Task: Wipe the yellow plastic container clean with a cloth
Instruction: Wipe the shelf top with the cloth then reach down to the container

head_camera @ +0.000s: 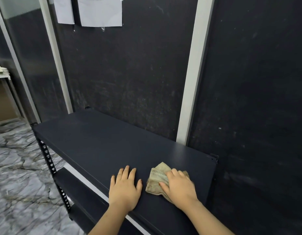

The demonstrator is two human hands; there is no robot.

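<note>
A crumpled beige cloth lies on the dark top shelf of a metal rack, near its right end. My right hand rests on the cloth, palm down, fingers curled over its right part. My left hand lies flat on the shelf just left of the cloth, fingers spread, holding nothing. No yellow plastic container is in view.
A dark wall with pale vertical strips rises right behind the shelf. Two paper sheets hang at the upper left. A lower shelf and a perforated rack post show below. Grey marbled floor spreads to the left.
</note>
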